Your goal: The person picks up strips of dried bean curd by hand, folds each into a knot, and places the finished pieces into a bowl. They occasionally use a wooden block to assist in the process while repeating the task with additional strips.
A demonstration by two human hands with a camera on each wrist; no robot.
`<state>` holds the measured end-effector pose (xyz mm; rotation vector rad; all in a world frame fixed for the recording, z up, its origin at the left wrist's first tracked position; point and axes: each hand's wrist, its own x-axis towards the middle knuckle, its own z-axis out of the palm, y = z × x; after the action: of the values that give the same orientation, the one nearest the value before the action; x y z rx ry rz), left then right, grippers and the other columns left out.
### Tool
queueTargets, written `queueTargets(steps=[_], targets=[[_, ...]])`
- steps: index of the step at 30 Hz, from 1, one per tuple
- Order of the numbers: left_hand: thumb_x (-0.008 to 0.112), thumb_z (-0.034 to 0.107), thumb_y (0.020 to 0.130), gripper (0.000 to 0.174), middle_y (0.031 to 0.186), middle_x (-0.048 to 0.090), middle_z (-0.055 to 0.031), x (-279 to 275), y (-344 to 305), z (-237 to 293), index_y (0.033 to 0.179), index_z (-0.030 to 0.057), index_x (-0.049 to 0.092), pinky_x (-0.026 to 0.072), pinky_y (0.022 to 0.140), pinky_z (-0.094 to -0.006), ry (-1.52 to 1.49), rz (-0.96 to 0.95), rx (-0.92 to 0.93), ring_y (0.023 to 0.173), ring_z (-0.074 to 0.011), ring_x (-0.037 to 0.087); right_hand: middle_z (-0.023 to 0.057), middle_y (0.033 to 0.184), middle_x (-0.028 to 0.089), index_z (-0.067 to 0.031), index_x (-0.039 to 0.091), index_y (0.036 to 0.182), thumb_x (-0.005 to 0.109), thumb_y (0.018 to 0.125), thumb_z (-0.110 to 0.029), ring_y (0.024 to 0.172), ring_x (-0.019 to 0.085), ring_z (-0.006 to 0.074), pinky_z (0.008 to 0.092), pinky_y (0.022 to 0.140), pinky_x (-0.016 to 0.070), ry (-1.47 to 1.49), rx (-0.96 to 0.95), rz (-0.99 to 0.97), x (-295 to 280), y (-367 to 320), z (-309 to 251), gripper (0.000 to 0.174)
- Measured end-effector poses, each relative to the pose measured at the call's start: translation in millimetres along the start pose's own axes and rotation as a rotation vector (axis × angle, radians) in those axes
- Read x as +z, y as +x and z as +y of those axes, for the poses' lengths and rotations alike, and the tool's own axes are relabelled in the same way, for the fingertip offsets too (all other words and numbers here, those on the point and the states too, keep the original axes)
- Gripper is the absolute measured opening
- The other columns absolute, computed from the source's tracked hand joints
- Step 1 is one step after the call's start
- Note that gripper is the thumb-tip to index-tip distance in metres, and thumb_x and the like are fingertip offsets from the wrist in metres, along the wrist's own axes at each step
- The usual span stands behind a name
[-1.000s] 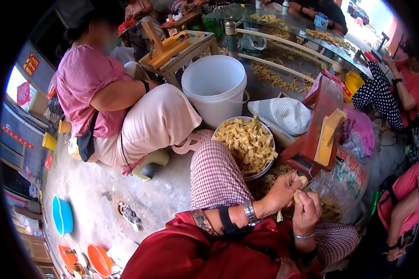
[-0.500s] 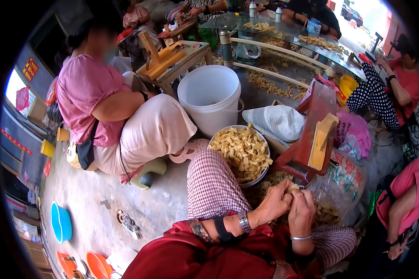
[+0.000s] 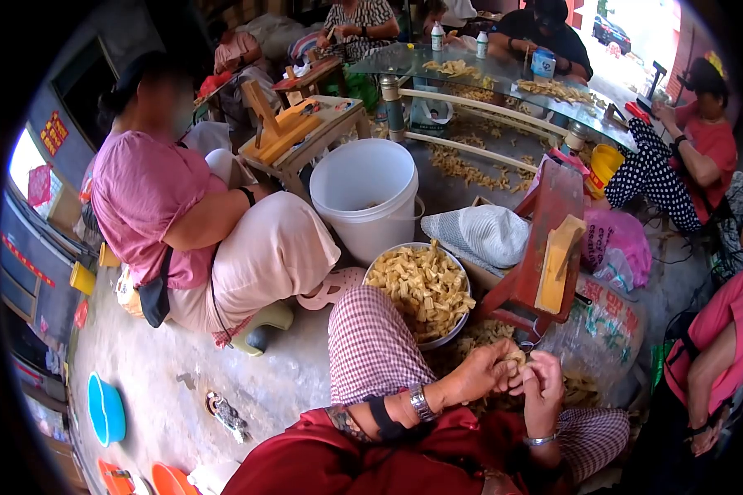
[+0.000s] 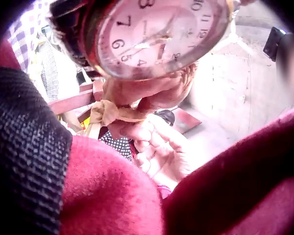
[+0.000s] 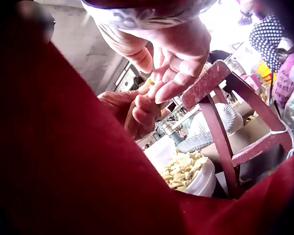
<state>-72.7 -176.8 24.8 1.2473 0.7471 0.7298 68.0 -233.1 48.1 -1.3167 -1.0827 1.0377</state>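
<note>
1. The long, clear glass tabletop stood farthest from you, with flat yellowish pieces heaped on it, probably spread there to suit the people seated around.
2. The red wooden stand stood just beyond your hands, likely kept close so you could reach it while seated.
3. The tall white plastic bucket stood upright on the floor behind the bowl, between you and the neighbouring person in pink, perhaps to serve both places.
4. The round, silvery-white bowl sat beside your red-and-white checked knee, heaped with folded cream-yellow pieces; that spot seemed chosen for a short reach.
5. Your left hand, below the silver watch, was grasping the strip between bent fingers and thumb, apparently to steady the folded part.
6. Your right hand met it from the other side, fingertips at the strip's end; whether they pinched or merely touched, you cannot tell from these views.
7. The thin, soft, cream-yellow strip was between both hands above your lap, folded over itself, a position that probably left both hands free to shape it.
</note>
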Motion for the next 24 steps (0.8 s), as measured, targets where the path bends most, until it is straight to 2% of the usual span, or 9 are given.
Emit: queueTargets(steps=[1, 8, 11, 13, 14, 15, 17, 20, 24], targets=[[0.048, 0.009, 0.094, 0.011, 0.072, 0.052, 0.0005, 1, 1, -2, 0.102, 0.0009, 0.049, 0.0455, 0.055, -0.0205, 0.001, -0.017, 0.016, 0.059, -0.0052, 0.05, 0.0073, 0.086, 0.056, 0.0001, 0.05, 0.111, 0.053, 0.089, -0.007, 0.07, 0.059, 0.0119, 0.0223, 0.054, 0.0508, -0.048, -0.034, -0.017, -2, 1, 2, 0.023], [0.049, 0.006, 0.092, 0.007, 0.077, 0.053, -0.0032, 0, -4, 9, 0.097, 0.0014, 0.048, 0.0452, 0.059, -0.0219, -0.011, -0.068, -0.029, 0.064, -0.007, 0.051, 0.0051, 0.088, 0.055, 0.0005, 0.053, 0.101, 0.06, 0.085, -0.006, 0.072, 0.057, 0.0092, 0.0225, 0.057, 0.0529, -0.012, -0.06, -0.147, -13, 3, 26, 0.018], [0.05, 0.002, 0.088, 0.009, 0.074, 0.052, -0.0071, 4, 2, -16, 0.097, 0.0007, 0.046, 0.045, 0.06, -0.0256, 0.31, 0.209, 0.326, 0.066, -0.011, 0.053, 0.0045, 0.087, 0.053, 0.0003, 0.053, 0.095, 0.061, 0.085, -0.005, 0.071, 0.057, 0.0088, 0.0226, 0.055, 0.0536, -0.039, -0.082, -0.141, -4, 0, 25, 0.014], [0.05, 0.0, 0.085, 0.011, 0.072, 0.05, -0.0088, 4, 0, -14, 0.095, 0.0001, 0.045, 0.0449, 0.061, -0.0276, 0.336, 0.231, 0.321, 0.066, -0.0129, 0.053, 0.0049, 0.088, 0.053, -0.001, 0.052, 0.096, 0.056, 0.088, -0.006, 0.069, 0.057, 0.0096, 0.024, 0.054, 0.0539, -0.022, -0.08, -0.184, -3, 0, 31, 0.011], [0.051, -0.001, 0.084, 0.012, 0.072, 0.05, -0.0096, 2, -1, -10, 0.094, -0.0002, 0.044, 0.0449, 0.061, -0.0287, 0.35, 0.242, 0.318, 0.066, -0.0138, 0.053, 0.0052, 0.088, 0.054, -0.0014, 0.051, 0.098, 0.055, 0.089, -0.007, 0.068, 0.057, 0.0101, 0.0243, 0.053, 0.0537, 0.121, -0.003, -0.136, -2, -2, 32, 0.011], [0.05, 0.0, 0.086, 0.01, 0.07, 0.05, -0.0064, 0, -5, 2, 0.093, 0.0005, 0.042, 0.0441, 0.059, -0.0264, 0.348, 0.184, 0.207, 0.064, -0.0107, 0.051, 0.0055, 0.087, 0.054, -0.0019, 0.051, 0.1, 0.053, 0.09, -0.008, 0.067, 0.058, 0.0105, 0.0246, 0.053, 0.0535, 0.264, 0.075, -0.089, 0, -4, 33, 0.012], [0.049, 0.001, 0.088, 0.01, 0.07, 0.05, -0.0046, -1, -5, 6, 0.092, 0.0014, 0.04, 0.0434, 0.057, -0.0246, 0.215, 0.084, 0.146, 0.063, -0.0085, 0.049, 0.0069, 0.084, 0.056, -0.0033, 0.049, 0.106, 0.049, 0.094, -0.013, 0.063, 0.058, 0.0127, 0.0258, 0.05, 0.0523, 0.455, 0.205, -0.023, 5, -5, 29, 0.016], [0.048, 0.009, 0.093, 0.012, 0.069, 0.049, -0.001, 0, -6, 5, 0.093, 0.003, 0.038, 0.0393, 0.051, -0.0207, 0.105, -0.01, 0.101, 0.059, -0.0052, 0.044, 0.0077, 0.082, 0.059, -0.0032, 0.05, 0.106, 0.05, 0.094, -0.015, 0.061, 0.058, 0.0137, 0.0265, 0.05, 0.0516, 0.58, 0.348, -0.111, -3, -4, 34, 0.017], [0.049, 0.015, 0.094, 0.015, 0.07, 0.049, -0.0005, -2, -7, 8, 0.093, 0.0033, 0.039, 0.0372, 0.049, -0.0204, 0.045, -0.089, 0.048, 0.057, -0.0053, 0.042, 0.0074, 0.08, 0.06, -0.0031, 0.051, 0.103, 0.05, 0.094, -0.015, 0.06, 0.058, 0.0134, 0.0271, 0.051, 0.0512, 0.64, 0.337, -0.156, -10, -3, 39, 0.015]])
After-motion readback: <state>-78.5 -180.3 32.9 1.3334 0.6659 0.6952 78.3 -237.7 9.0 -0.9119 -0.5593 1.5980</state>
